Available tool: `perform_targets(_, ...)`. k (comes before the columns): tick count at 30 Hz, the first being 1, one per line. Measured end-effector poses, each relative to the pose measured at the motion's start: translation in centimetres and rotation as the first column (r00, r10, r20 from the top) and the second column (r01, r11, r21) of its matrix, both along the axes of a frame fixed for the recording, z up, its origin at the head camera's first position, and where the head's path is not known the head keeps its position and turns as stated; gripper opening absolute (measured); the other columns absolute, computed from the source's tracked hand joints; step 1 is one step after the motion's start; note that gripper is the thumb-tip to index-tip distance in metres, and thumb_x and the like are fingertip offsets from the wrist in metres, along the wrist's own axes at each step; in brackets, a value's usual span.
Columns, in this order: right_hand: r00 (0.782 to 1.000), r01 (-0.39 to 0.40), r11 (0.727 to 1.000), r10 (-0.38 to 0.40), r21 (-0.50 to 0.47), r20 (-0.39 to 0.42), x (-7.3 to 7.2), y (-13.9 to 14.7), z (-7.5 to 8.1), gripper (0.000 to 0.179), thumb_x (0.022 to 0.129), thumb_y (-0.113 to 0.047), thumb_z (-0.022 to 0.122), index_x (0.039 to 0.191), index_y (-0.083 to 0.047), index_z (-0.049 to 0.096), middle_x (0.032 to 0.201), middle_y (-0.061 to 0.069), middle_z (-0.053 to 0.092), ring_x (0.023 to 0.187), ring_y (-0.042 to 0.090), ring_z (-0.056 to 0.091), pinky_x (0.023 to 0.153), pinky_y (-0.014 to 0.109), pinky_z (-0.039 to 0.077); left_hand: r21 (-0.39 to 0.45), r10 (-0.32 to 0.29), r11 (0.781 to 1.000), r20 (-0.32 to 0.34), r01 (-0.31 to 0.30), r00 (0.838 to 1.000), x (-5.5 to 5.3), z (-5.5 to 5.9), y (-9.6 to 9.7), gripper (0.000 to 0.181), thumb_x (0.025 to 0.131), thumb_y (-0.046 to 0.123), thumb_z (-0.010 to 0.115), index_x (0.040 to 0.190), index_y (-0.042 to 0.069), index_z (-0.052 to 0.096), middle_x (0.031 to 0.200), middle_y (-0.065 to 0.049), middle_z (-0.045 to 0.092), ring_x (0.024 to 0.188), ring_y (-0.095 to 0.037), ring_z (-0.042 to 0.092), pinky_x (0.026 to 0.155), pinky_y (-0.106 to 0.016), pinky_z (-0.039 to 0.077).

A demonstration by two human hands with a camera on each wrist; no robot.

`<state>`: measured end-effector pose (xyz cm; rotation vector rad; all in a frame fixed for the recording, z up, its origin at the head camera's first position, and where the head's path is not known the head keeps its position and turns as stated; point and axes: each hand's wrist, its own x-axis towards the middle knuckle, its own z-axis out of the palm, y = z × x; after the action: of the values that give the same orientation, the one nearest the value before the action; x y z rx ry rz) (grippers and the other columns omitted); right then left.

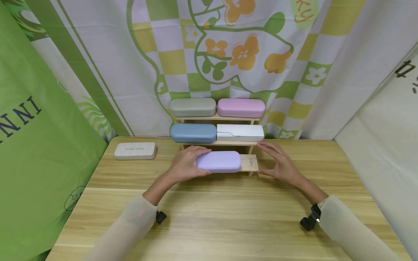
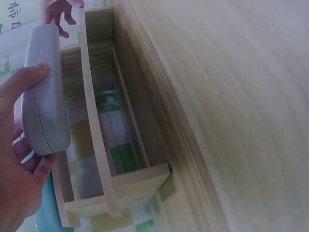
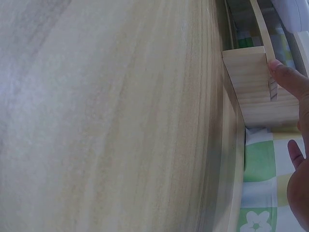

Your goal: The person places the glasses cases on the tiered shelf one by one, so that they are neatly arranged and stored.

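My left hand (image 1: 185, 164) grips the left end of a lavender glasses case (image 1: 222, 162), thumb on the near side and fingers on the far side. In the left wrist view the case (image 2: 46, 96) shows a seam along its side, close over the lowest step of a wooden stepped rack (image 1: 249, 162). My right hand (image 1: 279, 165) is at the rack's right end, fingers fairly straight. The right wrist view has that thumb (image 3: 286, 77) touching the rack's front edge. A blue case (image 1: 193, 133) and a white case (image 1: 240, 132) sit on the middle step.
On the top step stand a grey-green case (image 1: 193, 107) and a pink case (image 1: 241, 107). An off-white case (image 1: 135, 150) lies on the wooden table (image 1: 209, 221) at the left. Behind the rack hangs a patterned curtain (image 1: 163, 54), with a green cloth (image 1: 39, 145) at the left.
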<state>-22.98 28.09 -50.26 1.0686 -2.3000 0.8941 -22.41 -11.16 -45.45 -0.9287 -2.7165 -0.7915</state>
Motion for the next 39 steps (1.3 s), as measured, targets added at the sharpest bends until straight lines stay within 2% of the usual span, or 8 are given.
perform_targets(4,1.000,-0.008,1.000,0.008,-0.002,0.002,-0.1,0.1,0.0,0.106,0.057,-0.010,0.102,0.150,0.004,0.054,0.152,0.023,0.054,0.142,0.036,0.048,0.125,0.024,0.028,0.019,0.004,1.000,0.022,-0.005,1.000,-0.1,-0.3,0.6,0.077,0.069,0.039,0.099,0.136,0.013,0.072,0.135,-0.009,0.072,0.124,-0.029,0.066,0.100,-0.056,0.054)
perform_targets(7,1.000,-0.013,1.000,0.013,-0.008,0.010,-0.1,0.1,-0.1,0.100,0.069,-0.031,0.101,0.150,0.004,0.054,0.152,0.022,0.054,0.143,0.033,0.047,0.125,0.024,0.029,0.026,-0.003,1.000,0.026,0.002,1.000,-0.2,-0.6,0.9,0.077,0.069,0.038,0.098,0.137,0.012,0.072,0.135,-0.010,0.072,0.125,-0.029,0.066,0.101,-0.048,0.056)
perform_targets(10,1.000,-0.013,1.000,0.013,-0.009,0.010,-0.1,0.2,-0.1,0.098,0.073,-0.036,0.098,0.150,0.003,0.055,0.153,0.022,0.054,0.145,0.029,0.046,0.125,0.024,0.029,0.027,-0.002,1.000,0.022,0.001,1.000,-0.3,-0.9,1.3,0.078,0.069,0.039,0.098,0.137,0.011,0.071,0.135,-0.010,0.072,0.125,-0.029,0.066,0.103,-0.045,0.055)
perform_targets(12,1.000,-0.012,1.000,0.012,-0.009,0.005,-0.1,0.2,-0.1,0.099,0.069,-0.031,0.100,0.150,0.004,0.055,0.153,0.022,0.054,0.145,0.027,0.046,0.125,0.024,0.029,0.025,0.004,1.000,0.020,-0.004,1.000,-0.5,-1.1,1.7,0.078,0.070,0.039,0.098,0.138,0.011,0.071,0.136,-0.009,0.072,0.126,-0.029,0.066,0.104,-0.044,0.055)
perform_targets(14,1.000,-0.009,1.000,0.009,-0.005,-0.009,0.0,0.1,0.0,0.103,0.060,-0.014,0.102,0.150,0.004,0.055,0.152,0.022,0.054,0.144,0.029,0.047,0.125,0.024,0.029,0.026,0.010,1.000,0.021,-0.011,1.000,-0.5,-1.2,2.0,0.078,0.070,0.039,0.098,0.138,0.012,0.071,0.136,-0.009,0.071,0.125,-0.029,0.066,0.103,-0.044,0.055)
perform_targets(17,1.000,-0.005,1.000,0.005,-0.004,-0.021,0.0,-0.1,0.1,0.107,0.055,-0.007,0.103,0.150,0.004,0.055,0.151,0.022,0.055,0.143,0.031,0.048,0.125,0.024,0.029,0.030,0.018,0.999,0.026,-0.019,0.999,-0.5,-1.4,2.5,0.077,0.070,0.038,0.098,0.138,0.013,0.071,0.136,-0.007,0.071,0.124,-0.028,0.066,0.100,-0.043,0.056)
perform_targets(27,1.000,-0.005,1.000,0.005,-0.014,-0.016,-0.1,-0.1,0.0,0.107,0.055,-0.006,0.103,0.150,0.004,0.055,0.152,0.022,0.055,0.142,0.033,0.049,0.125,0.025,0.029,0.081,0.018,0.997,0.022,-0.019,1.000,-0.6,-1.7,4.1,0.076,0.072,0.034,0.098,0.138,0.010,0.070,0.134,-0.010,0.071,0.119,-0.029,0.067,0.096,-0.043,0.058)
perform_targets(39,1.000,-0.024,0.999,0.024,-0.026,-0.011,-0.2,0.0,-0.1,0.105,0.057,-0.007,0.101,0.150,0.003,0.055,0.152,0.022,0.054,0.141,0.037,0.049,0.126,0.026,0.029,0.086,0.018,0.996,0.036,-0.021,0.999,-0.8,-2.5,5.9,0.075,0.073,0.033,0.098,0.138,0.010,0.069,0.137,-0.008,0.070,0.120,-0.027,0.066,0.097,-0.041,0.057)
